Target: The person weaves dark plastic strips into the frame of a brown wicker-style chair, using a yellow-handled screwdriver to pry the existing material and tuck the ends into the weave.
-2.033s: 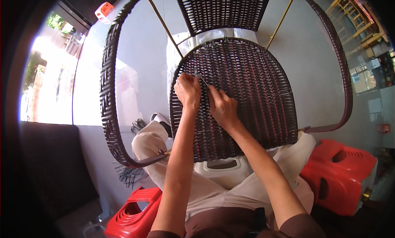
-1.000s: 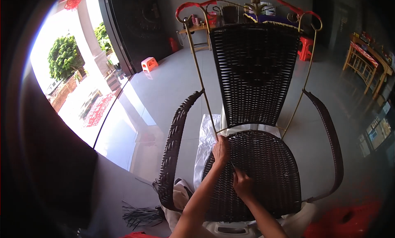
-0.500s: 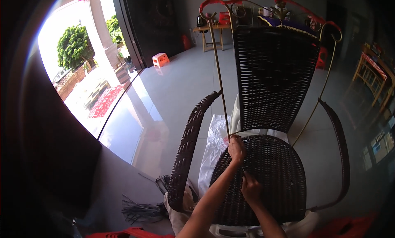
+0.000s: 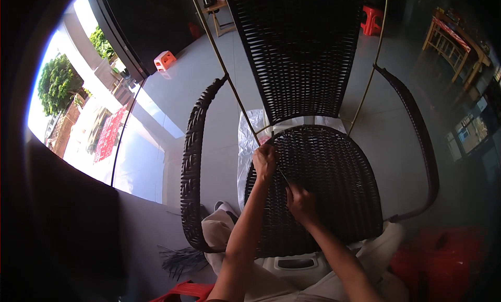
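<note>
A dark woven chair seat [image 4: 336, 187] fills the lower middle, with the tall woven backrest [image 4: 297, 51] above it between thin brass-coloured rods [image 4: 367, 98]. My left hand [image 4: 264, 160] is closed at the seat's back-left rim, just below the left rod; what its fingers pinch is hidden. My right hand [image 4: 301, 203], lower and to the right over the seat, grips a thin tool [image 4: 283, 175] angled up toward my left hand. Woven armrests [image 4: 192, 166] curve along both sides.
A crinkled white sheet [image 4: 247, 135] lies under the chair. Dark loose strips [image 4: 180, 259] lie at the lower left. Red stools [image 4: 371, 20] stand behind and beside me, a small pink stool [image 4: 164, 60] near the open doorway [image 4: 78, 93], and a wooden table [image 4: 454, 41] at the right.
The view tipped up to the room, then partly down again over the last half second. My left hand sits closer to the seat's rear-left rim than two seconds ago; both hands stay closed.
</note>
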`<state>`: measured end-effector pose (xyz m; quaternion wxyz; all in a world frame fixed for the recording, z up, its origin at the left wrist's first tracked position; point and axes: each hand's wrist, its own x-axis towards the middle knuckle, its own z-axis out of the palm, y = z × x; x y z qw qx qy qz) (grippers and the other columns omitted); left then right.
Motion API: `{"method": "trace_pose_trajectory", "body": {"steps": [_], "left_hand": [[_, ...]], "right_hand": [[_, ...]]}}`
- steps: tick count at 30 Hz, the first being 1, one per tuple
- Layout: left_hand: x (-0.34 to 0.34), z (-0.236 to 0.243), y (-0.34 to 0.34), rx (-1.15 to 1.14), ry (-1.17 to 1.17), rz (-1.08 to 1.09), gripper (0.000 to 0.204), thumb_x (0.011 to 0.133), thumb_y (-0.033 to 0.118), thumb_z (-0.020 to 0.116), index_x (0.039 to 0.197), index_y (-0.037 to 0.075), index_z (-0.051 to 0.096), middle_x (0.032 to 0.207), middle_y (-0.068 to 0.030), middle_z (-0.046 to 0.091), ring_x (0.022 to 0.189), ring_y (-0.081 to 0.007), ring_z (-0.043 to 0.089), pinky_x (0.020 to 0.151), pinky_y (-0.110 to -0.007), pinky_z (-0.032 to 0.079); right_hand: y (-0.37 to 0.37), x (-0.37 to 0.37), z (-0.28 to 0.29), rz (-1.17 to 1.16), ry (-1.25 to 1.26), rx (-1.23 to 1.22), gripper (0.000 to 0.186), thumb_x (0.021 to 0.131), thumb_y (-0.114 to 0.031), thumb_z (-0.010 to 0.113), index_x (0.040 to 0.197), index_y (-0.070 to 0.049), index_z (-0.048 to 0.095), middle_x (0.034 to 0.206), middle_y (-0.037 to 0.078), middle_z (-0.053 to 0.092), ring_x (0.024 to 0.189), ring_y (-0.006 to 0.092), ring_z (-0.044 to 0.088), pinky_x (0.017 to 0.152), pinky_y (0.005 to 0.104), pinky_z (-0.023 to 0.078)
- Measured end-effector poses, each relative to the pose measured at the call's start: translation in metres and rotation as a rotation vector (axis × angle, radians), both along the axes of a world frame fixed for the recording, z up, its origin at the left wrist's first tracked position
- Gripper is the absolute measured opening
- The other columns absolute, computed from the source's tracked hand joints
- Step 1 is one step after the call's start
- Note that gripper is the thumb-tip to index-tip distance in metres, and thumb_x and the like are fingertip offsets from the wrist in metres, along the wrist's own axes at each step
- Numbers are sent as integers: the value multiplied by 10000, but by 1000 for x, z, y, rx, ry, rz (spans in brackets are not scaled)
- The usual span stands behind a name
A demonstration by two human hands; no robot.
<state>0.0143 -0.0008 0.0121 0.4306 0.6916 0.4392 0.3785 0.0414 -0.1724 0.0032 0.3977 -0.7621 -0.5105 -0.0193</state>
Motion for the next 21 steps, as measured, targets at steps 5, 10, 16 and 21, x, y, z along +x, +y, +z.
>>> {"method": "trace_pose_trajectory", "body": {"steps": [5,10,16,21], "left_hand": [[6,-17,10,-95,69,-52,253,725,220,506,652,6,619,535,-82,585,498,-184,562,506,-310,435],[-3,-9,19,-302,13,-160,190,715,152,525,634,8,620,529,-60,571,477,-129,514,467,-258,394],[-14,14,-4,-384,-254,-215,200,823,166,543,741,-3,611,609,-52,602,514,-93,506,484,-220,389],[-35,1,-34,-205,-347,-28,219,846,192,570,777,-9,623,652,-55,626,558,-80,537,515,-199,415]], "right_hand": [[1,3,-15,-24,-18,79,227,805,-88,567,1029,-50,582,678,122,603,508,239,583,436,302,467],[-1,-2,-5,-26,15,0,248,800,-90,572,1045,-49,574,665,108,596,456,233,559,403,296,454],[-15,-1,-7,-88,47,31,239,809,-79,563,1044,-33,569,726,128,622,547,227,606,467,300,485],[-17,9,8,-47,256,125,218,813,-75,576,1018,0,577,760,143,634,592,219,621,502,284,477]]}}
